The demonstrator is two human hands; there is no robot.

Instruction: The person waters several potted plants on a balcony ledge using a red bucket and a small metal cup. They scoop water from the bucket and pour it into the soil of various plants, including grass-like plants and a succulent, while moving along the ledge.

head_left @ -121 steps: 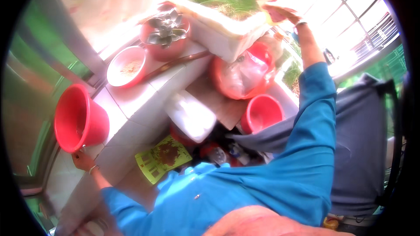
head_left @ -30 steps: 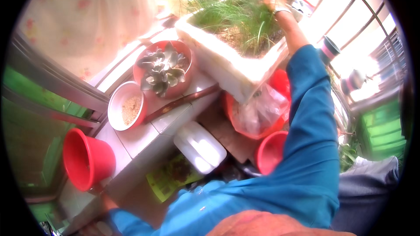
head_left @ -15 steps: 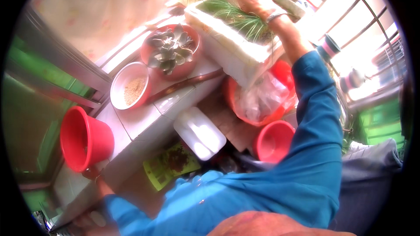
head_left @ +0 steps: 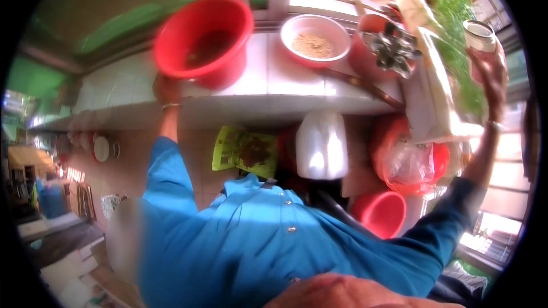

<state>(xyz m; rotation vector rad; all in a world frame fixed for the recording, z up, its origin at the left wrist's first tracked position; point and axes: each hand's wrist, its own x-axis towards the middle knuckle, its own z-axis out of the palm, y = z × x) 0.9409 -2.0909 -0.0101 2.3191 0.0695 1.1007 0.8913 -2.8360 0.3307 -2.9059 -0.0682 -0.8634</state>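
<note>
My left hand [head_left: 165, 88] is closed on the lower side of a red bucket [head_left: 231, 60] on the white-tiled ledge. The bucket tilts toward me, with something dark inside. Far to the right, my right hand [head_left: 492, 80] is wrapped round a pinkish jar [head_left: 478, 35] with a pale round top, held up beside the grassy green plants [head_left: 448, 8]. Those plants grow in a white foam planter box [head_left: 431, 111]. Between my hands stand a pink-and-white bowl [head_left: 290, 51] of pale crumbly grains and a pot [head_left: 371, 68] with a grey-leaved succulent [head_left: 394, 48].
A brown stick [head_left: 365, 86] lies along the ledge [head_left: 260, 80]. Below are a yellow-green container [head_left: 228, 148], a white plastic jug [head_left: 321, 145], a red tub [head_left: 379, 214] and a red container with a clear plastic bag [head_left: 411, 165]. Window bars [head_left: 505, 199] border the right side.
The view has swung left. My right hand has left the planter's grass and now holds the jar. My left hand stays at the bucket, which sits nearer the view's middle.
</note>
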